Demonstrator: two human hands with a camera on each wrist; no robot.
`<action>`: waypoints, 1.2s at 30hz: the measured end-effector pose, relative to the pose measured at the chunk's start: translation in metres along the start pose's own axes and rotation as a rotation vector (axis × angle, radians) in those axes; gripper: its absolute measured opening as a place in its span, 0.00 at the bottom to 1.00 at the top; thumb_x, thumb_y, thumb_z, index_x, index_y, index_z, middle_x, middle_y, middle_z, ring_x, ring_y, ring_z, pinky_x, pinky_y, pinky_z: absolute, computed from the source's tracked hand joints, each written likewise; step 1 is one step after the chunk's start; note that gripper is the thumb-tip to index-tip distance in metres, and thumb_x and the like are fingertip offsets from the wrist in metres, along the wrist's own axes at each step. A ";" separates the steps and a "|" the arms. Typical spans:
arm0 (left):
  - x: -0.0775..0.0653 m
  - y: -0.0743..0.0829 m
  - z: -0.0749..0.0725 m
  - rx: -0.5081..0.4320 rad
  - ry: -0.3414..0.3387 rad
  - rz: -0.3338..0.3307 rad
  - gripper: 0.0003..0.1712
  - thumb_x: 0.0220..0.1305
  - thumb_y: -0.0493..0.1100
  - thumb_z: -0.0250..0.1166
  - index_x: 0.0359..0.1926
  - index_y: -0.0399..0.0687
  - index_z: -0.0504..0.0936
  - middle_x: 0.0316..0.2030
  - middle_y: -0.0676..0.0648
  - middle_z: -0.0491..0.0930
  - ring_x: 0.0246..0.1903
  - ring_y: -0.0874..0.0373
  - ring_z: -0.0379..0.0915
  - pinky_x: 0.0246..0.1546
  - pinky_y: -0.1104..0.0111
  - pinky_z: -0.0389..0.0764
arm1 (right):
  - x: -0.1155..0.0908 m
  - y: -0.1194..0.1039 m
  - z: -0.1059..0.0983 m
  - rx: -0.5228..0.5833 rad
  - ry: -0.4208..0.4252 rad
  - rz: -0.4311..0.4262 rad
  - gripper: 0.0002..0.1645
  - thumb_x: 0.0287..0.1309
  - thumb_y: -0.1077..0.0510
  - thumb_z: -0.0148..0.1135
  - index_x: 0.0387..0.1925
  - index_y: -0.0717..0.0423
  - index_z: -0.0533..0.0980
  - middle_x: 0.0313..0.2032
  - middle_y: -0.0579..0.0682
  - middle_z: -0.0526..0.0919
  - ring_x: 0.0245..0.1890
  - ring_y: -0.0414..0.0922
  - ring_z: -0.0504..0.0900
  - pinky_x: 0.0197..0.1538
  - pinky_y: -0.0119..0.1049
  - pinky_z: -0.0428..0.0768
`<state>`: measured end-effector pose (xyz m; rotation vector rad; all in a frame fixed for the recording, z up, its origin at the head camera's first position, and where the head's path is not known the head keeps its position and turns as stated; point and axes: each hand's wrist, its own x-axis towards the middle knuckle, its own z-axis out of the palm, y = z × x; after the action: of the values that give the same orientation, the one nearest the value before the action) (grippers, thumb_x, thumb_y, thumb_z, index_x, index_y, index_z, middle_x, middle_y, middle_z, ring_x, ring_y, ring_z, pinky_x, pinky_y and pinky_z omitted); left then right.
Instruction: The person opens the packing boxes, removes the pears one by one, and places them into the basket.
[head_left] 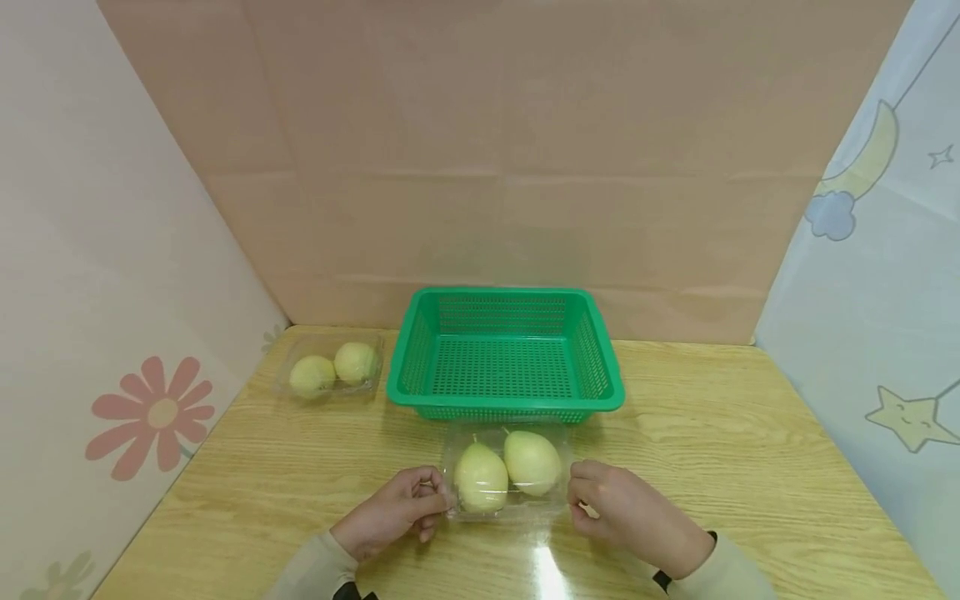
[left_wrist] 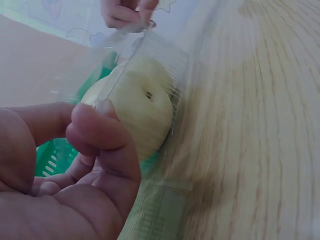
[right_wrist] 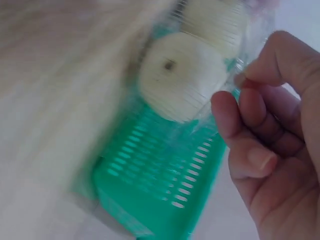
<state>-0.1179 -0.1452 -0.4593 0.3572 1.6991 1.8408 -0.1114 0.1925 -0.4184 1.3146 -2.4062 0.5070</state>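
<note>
In front of me a clear plastic clamshell box [head_left: 517, 510] holds two pale yellow-green pears [head_left: 482, 479], their stems toward the basket. My left hand [head_left: 405, 508] pinches the left edge of the box; in the left wrist view its thumb and finger [left_wrist: 102, 127] meet at the plastic rim. At the right edge my right hand [head_left: 622, 512] grips the rim between its fingertips, the other fingers curled, as the right wrist view shows. The green basket [head_left: 506, 402] stands just behind the box, its slotted floor bare.
Left of the basket, a second clear box [head_left: 367, 390] with two yellowish round fruits [head_left: 312, 377] sits on the wooden table [head_left: 720, 433]. A brown paper backdrop [head_left: 495, 167] rises behind the basket, and patterned cloth walls [head_left: 847, 333] flank the table.
</note>
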 end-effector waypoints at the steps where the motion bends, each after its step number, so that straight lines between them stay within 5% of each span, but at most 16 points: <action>1: 0.000 0.000 0.000 -0.003 -0.003 -0.002 0.07 0.70 0.36 0.60 0.35 0.44 0.70 0.30 0.51 0.77 0.19 0.66 0.66 0.24 0.74 0.75 | -0.001 -0.001 0.002 -0.027 0.012 0.009 0.19 0.34 0.69 0.70 0.20 0.45 0.70 0.24 0.36 0.67 0.26 0.27 0.61 0.27 0.15 0.63; 7: 0.000 -0.001 -0.001 -0.007 -0.024 0.006 0.07 0.72 0.37 0.60 0.36 0.43 0.71 0.32 0.51 0.78 0.20 0.67 0.63 0.23 0.75 0.73 | -0.004 -0.006 0.018 -0.212 0.178 0.052 0.18 0.33 0.53 0.78 0.16 0.45 0.71 0.22 0.35 0.67 0.21 0.29 0.62 0.19 0.18 0.60; 14: -0.001 0.000 -0.002 0.000 -0.056 0.018 0.06 0.72 0.37 0.60 0.37 0.43 0.70 0.30 0.52 0.80 0.19 0.68 0.61 0.22 0.75 0.69 | 0.002 -0.011 0.028 -0.321 0.286 0.088 0.24 0.34 0.43 0.73 0.13 0.44 0.64 0.18 0.35 0.61 0.19 0.32 0.57 0.17 0.20 0.53; 19: -0.001 -0.001 -0.002 0.017 -0.076 0.018 0.06 0.71 0.36 0.60 0.37 0.43 0.71 0.25 0.54 0.75 0.18 0.68 0.61 0.22 0.76 0.68 | 0.006 -0.018 0.033 -0.361 0.274 0.156 0.24 0.33 0.43 0.73 0.18 0.46 0.66 0.21 0.36 0.60 0.19 0.33 0.58 0.16 0.21 0.56; 28: -0.001 -0.002 -0.001 0.014 -0.068 0.015 0.07 0.71 0.36 0.60 0.36 0.43 0.70 0.22 0.55 0.70 0.18 0.68 0.61 0.21 0.76 0.68 | 0.005 -0.029 0.031 -0.416 0.146 0.459 0.38 0.34 0.36 0.71 0.44 0.58 0.77 0.26 0.46 0.78 0.17 0.39 0.72 0.13 0.28 0.62; 36: 0.001 -0.002 -0.002 -0.004 -0.092 0.010 0.05 0.72 0.37 0.59 0.38 0.44 0.71 0.31 0.52 0.81 0.19 0.68 0.60 0.22 0.76 0.68 | 0.003 -0.027 0.030 -0.378 0.155 0.399 0.38 0.36 0.41 0.72 0.44 0.65 0.80 0.25 0.52 0.84 0.23 0.45 0.81 0.17 0.32 0.73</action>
<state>-0.1196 -0.1465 -0.4614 0.4425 1.6333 1.8066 -0.0940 0.1625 -0.4396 0.6194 -2.4780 0.2236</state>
